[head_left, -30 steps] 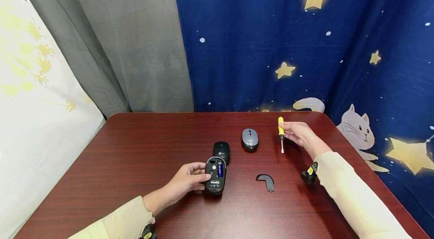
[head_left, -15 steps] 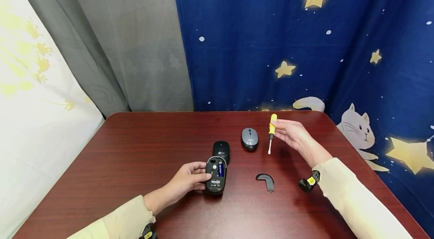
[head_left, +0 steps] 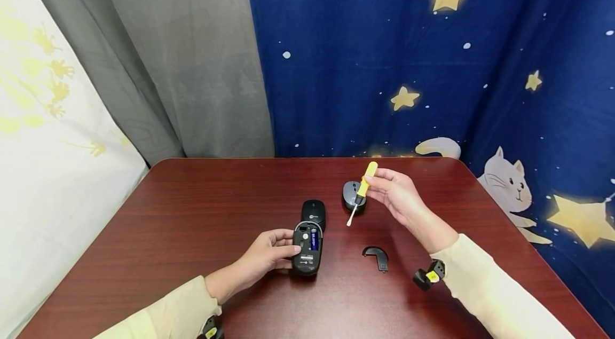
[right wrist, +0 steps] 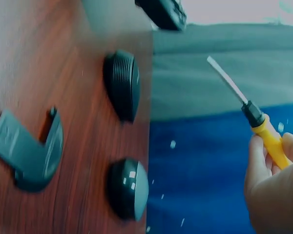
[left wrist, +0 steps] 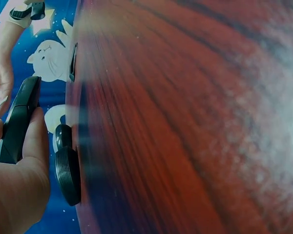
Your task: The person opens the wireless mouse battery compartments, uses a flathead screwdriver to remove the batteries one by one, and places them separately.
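Observation:
Thumb and fingers of my left hand (head_left: 266, 254) hold a black computer mouse (head_left: 304, 264) by its left side, underside up. Its battery bay is uncovered and a blue battery (head_left: 314, 239) lies inside. In the left wrist view this mouse (left wrist: 20, 117) is raised above the tabletop. My right hand (head_left: 396, 195) pinches a screwdriver (head_left: 369, 173) by its yellow handle, the metal shaft slanting down and left. In the right wrist view the screwdriver (right wrist: 271, 139) points away from the fingers. A black hooked battery cover (head_left: 379, 257) lies on the table between the hands.
A second black mouse (head_left: 314, 212) stands right behind the held one, partly overlapped by it. A grey mouse (head_left: 349, 189) sits to its right, partly behind the screwdriver. All are on a reddish-brown wooden table (head_left: 216, 195), with curtains (head_left: 336, 61) beyond its far edge.
My right hand has carried the screwdriver leftward, from right of the grey mouse to in front of it, and the shaft has tilted left. My left hand and its mouse have barely moved.

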